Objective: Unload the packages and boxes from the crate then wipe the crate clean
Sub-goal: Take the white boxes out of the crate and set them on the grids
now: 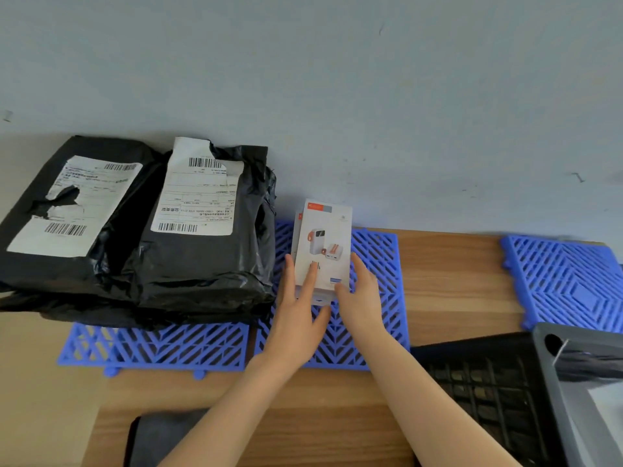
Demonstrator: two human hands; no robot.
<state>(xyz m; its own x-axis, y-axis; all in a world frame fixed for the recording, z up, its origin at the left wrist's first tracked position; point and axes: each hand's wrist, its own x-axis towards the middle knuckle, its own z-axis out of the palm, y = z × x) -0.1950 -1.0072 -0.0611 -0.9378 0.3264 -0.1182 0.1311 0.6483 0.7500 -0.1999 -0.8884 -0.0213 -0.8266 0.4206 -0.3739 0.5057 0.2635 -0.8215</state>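
Note:
A white box [323,241] printed with a power bank lies on a blue grid mat [377,261], apparently on top of a second, similar box whose edge shows at its left. My left hand [296,318] rests on the box's left side with straight fingers, one lying across its top face. My right hand [362,298] curls round its near right corner, thumb on the top face. Left of the box, two black plastic packages [188,257] [64,237] with white shipping labels sit on the mats. The black crate [488,392] stands at the lower right.
A dark grey cloth [161,439] lies on the wooden table [455,281] at the bottom edge. Another blue grid mat [566,281] lies at the right. A grey-blue wall [337,96] rises directly behind the table. A grey rim [553,382] borders the crate.

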